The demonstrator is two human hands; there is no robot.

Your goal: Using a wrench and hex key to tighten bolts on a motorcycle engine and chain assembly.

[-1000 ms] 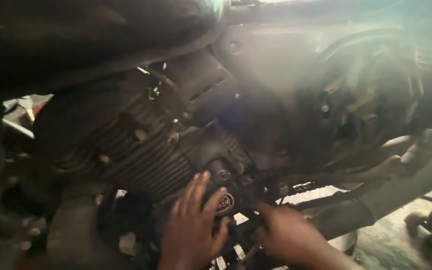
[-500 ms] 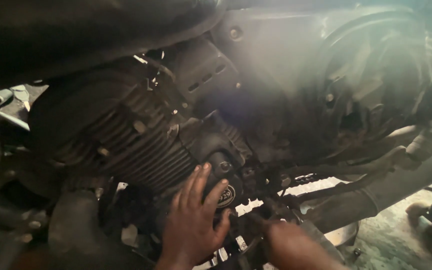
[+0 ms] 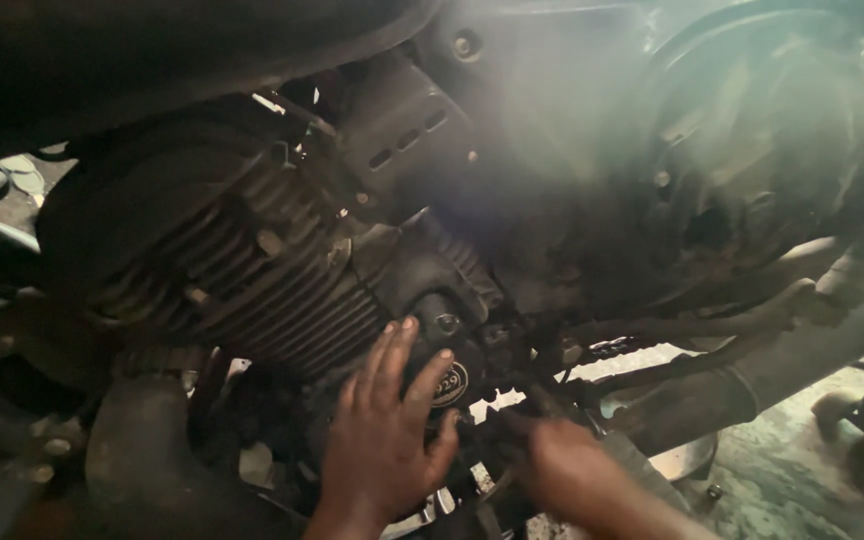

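Wet grey concrete floor, small dark bolt lying on it, motorcycle stand foot resting there

The right hand has slid down and to the right since a second ago, now sitting lower beside the round engine cover and blurred. The left hand has crept slightly up, its fingertips nearer the small bolt. The finned cylinder shows a little further left and lower in view.
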